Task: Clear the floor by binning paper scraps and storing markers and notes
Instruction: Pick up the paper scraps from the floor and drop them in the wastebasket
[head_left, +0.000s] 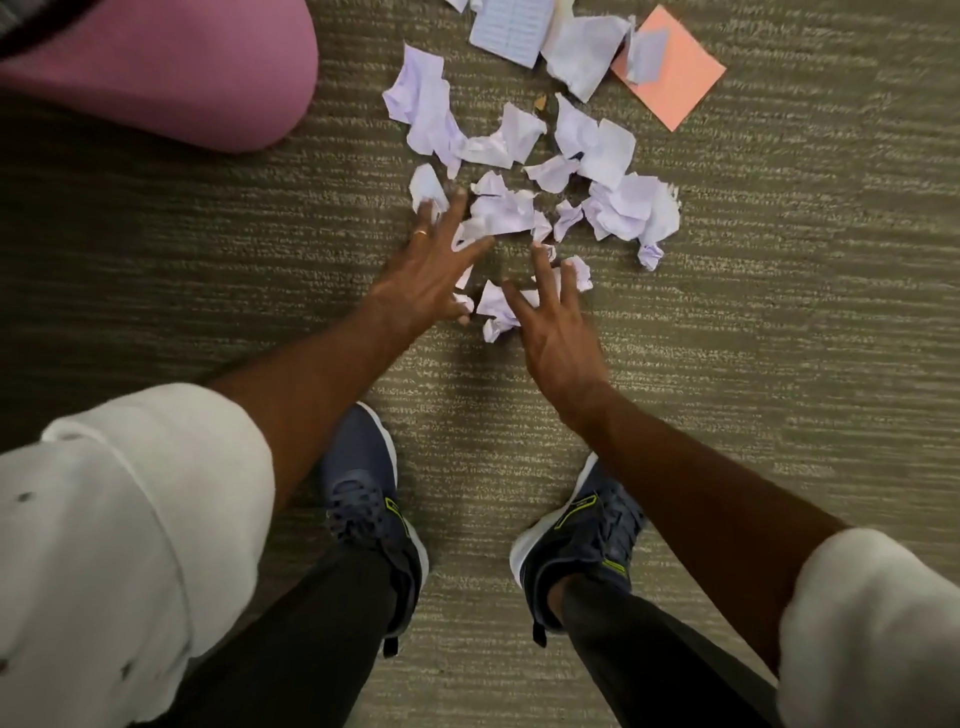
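Several crumpled white paper scraps (519, 171) lie scattered on the grey-green carpet. My left hand (426, 270) reaches down with fingers spread, its fingertips touching scraps at the pile's near left. Beside it, my right hand (556, 322) also has its fingers spread over a few small scraps (493, 306) at the near edge. Neither hand grips anything. A lined note sheet (511, 26) and an orange sticky note (675, 73) lie at the far side of the pile. No marker is in view.
A pink rounded seat or cushion (171, 73) fills the upper left corner. My two dark blue shoes (374, 514) stand on the carpet (779, 312) just below the hands. Bare carpet stretches to the right and left of the pile.
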